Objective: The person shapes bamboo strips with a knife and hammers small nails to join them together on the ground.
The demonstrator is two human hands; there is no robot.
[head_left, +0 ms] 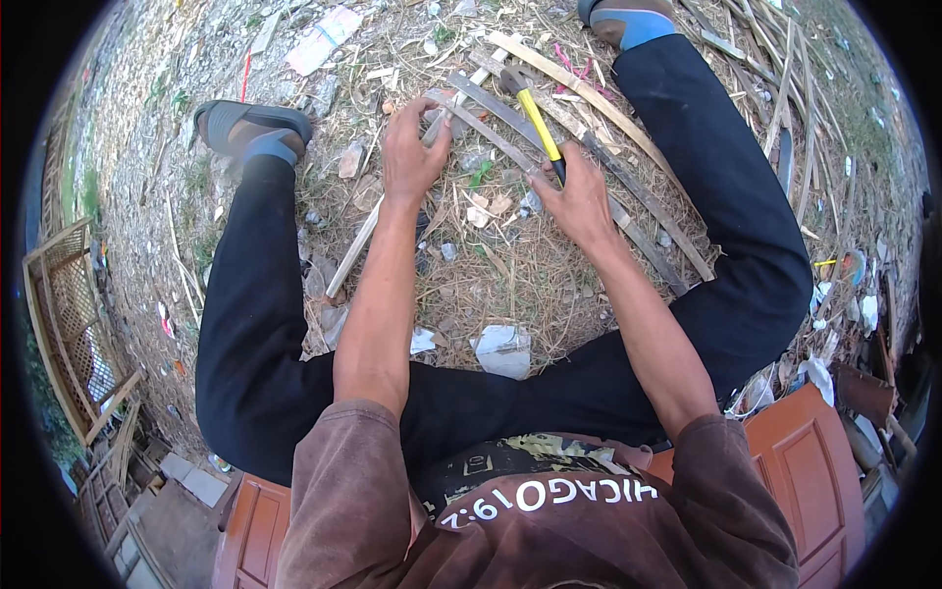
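Left hand [414, 157], at 11 o'clock from the view centre, is partly closed; thumb and curled fingertips grip the end of a narrow grey strip [486, 133] of wood. Right hand [577, 204], between 1 and 2 o'clock, is closed around the black grip of a yellow-handled hammer [538, 123], whose head points to 11 o'clock from that hand. The grey strip extends from the left fingertips toward 4 o'clock, reaching the right thumb; whether this thumb also pinches it cannot be told. A pale strip [355, 250] passes beneath the left wrist toward 7 o'clock. Beyond the right hand, a dark strip [653, 203] and a wider light strip [589, 91] lie on littered ground [471, 285]. Sandalled feet are positioned at 10 and 1 o'clock. A lattice frame [80, 319] stands at 9 o'clock; a red-brown panel [810, 471] occupies 4 o'clock.
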